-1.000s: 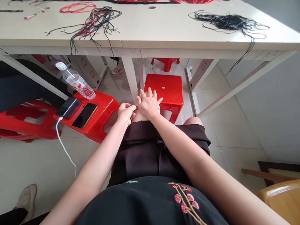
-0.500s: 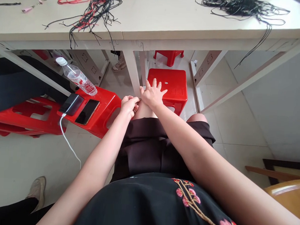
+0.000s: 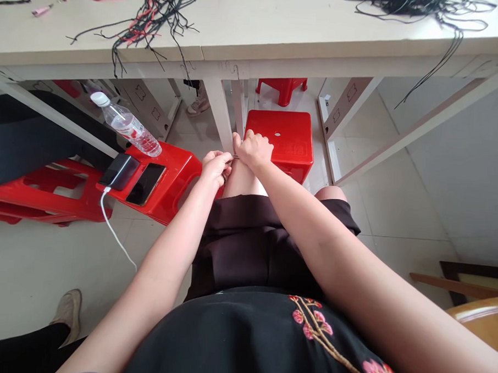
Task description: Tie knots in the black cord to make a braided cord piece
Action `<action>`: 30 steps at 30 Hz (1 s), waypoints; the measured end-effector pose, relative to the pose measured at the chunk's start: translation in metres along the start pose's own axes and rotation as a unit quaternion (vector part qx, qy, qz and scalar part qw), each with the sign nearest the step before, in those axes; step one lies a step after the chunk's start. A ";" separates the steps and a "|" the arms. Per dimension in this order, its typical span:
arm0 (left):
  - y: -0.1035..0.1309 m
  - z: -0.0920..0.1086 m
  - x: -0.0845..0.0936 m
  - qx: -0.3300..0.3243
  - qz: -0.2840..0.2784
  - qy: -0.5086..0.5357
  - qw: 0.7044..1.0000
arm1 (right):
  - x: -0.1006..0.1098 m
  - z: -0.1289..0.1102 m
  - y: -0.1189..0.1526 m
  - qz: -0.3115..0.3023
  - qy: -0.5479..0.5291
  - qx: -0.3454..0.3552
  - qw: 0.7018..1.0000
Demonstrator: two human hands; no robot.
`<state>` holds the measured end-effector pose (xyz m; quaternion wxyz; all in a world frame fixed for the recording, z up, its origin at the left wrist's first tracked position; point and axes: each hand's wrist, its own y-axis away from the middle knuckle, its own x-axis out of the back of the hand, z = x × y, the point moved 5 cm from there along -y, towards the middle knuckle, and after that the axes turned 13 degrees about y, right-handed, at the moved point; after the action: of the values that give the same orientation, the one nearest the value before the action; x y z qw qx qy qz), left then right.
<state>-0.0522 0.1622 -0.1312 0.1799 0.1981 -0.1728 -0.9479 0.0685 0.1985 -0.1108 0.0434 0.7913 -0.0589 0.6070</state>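
Note:
My left hand (image 3: 217, 166) is closed in a pinch on a thin black cord (image 3: 235, 157), beside the bare knee. The short visible piece of cord runs from its fingertips toward my right hand (image 3: 254, 149). That hand lies palm down over the knee, its fingers bent forward and closer together, thumb apart. The part of the cord beneath the right palm is hidden. On the table above lie a bundle of black and red cords (image 3: 151, 17) and a tangle of black cords (image 3: 409, 5), ends hanging over the edge.
A red stool (image 3: 172, 191) at the left carries a water bottle (image 3: 131, 127), a phone (image 3: 145, 185) and a dark device (image 3: 118, 171) with a white cable. Another red stool (image 3: 291, 122) stands under the table (image 3: 255, 46). Other people's legs and shoes show at left.
My right hand has slid slightly forward over the knee, and its spread fingers have bent and come together. More of the cord shows between the hands. The view has shifted a little.

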 end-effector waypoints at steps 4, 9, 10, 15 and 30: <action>0.002 0.001 0.000 -0.002 0.007 -0.009 1.000 | -0.001 0.000 -0.004 -0.008 -0.011 0.007 1.000; 0.000 0.002 0.000 -0.006 -0.023 -0.026 0.999 | -0.002 0.002 -0.003 -0.006 -0.018 0.008 1.000; 0.000 0.002 0.000 -0.008 -0.031 -0.032 0.999 | -0.002 0.002 -0.002 -0.005 -0.018 0.009 1.000; 0.001 0.003 0.004 -0.012 -0.062 -0.052 0.997 | -0.004 0.002 -0.001 0.002 -0.013 0.015 1.000; -0.001 0.004 0.017 0.023 -0.126 -0.055 0.990 | -0.005 0.001 -0.002 0.014 -0.014 0.018 1.000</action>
<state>-0.0688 0.1565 -0.1335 0.0442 0.1697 -0.1777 -0.9683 0.0688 0.2004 -0.1163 0.0198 0.7996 -0.0599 0.5973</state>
